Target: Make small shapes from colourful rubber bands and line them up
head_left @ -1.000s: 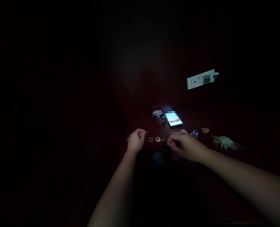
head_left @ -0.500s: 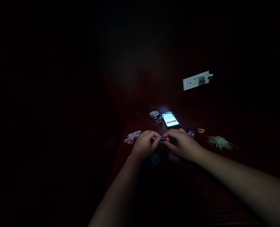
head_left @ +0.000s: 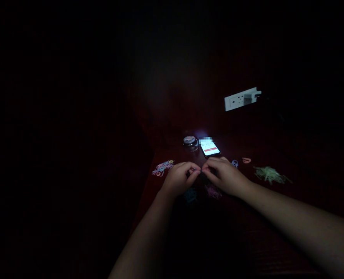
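Over the dark red table, my left hand (head_left: 180,176) and my right hand (head_left: 224,175) meet almost fingertip to fingertip. Both are closed in a pinch on a small bluish elastic band (head_left: 200,170), of which only a sliver shows. Just under the hands lie a dim teal pile of bands (head_left: 191,195) and a pink pile of bands (head_left: 213,191). Beside my left hand is a mixed pastel pile of small bands (head_left: 162,168). A purple loop (head_left: 235,163) peeks out behind my right hand.
Behind the hands stand a round lidded clear jar (head_left: 190,143) and a phone (head_left: 210,147) with a lit screen. To the right lie an orange loop (head_left: 246,160) and a pale green pile of bands (head_left: 271,175). A white socket strip (head_left: 241,99) with a plug is on the wall.
The bluish loop between my fingertips showed more openly before; now the fingers cover most of it. My hands have shifted only slightly.
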